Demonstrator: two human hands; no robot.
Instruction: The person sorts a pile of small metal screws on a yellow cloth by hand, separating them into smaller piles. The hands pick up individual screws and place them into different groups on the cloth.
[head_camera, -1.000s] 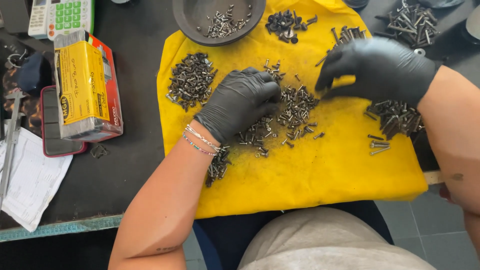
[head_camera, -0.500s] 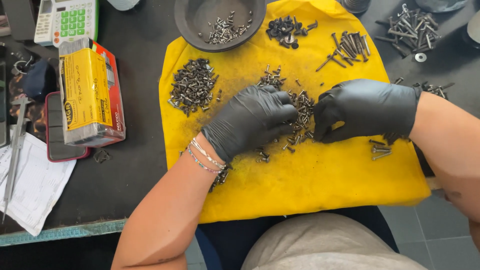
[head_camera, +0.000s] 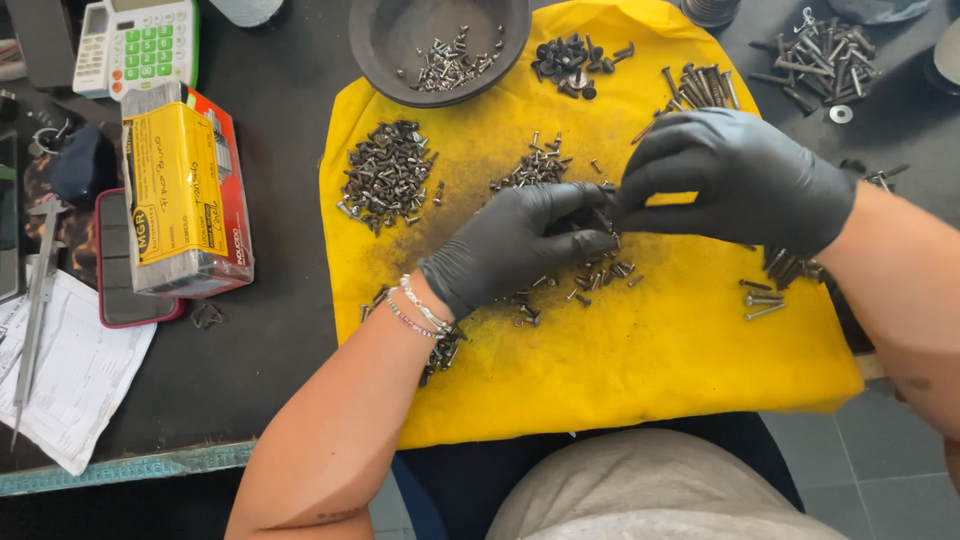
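A yellow cloth (head_camera: 640, 370) covers the dark table and carries several heaps of small metal screws. My left hand (head_camera: 520, 245), in a black glove, rests on the central heap of screws (head_camera: 600, 275) with its fingers curled over them. My right hand (head_camera: 740, 175), also gloved in black, hovers just right of it, fingertips pinched together at the heap where the two hands meet. Whether a screw sits between those fingertips is hidden. A sorted pile of dark screws (head_camera: 385, 175) lies left of my left hand, a smaller pile (head_camera: 530, 170) just above it.
A dark round bowl (head_camera: 390, 50) with a few screws stands at the cloth's far edge, black screws (head_camera: 575, 60) and long screws (head_camera: 700, 85) beside it. More long screws (head_camera: 825, 55) lie at far right. A yellow box (head_camera: 180, 195), calculator (head_camera: 135, 40) and papers (head_camera: 75, 375) occupy the left.
My right hand came down from the far long screws to the central heap and now meets my left hand there. The left hand's fingers have curled in and the heap looks thinner.
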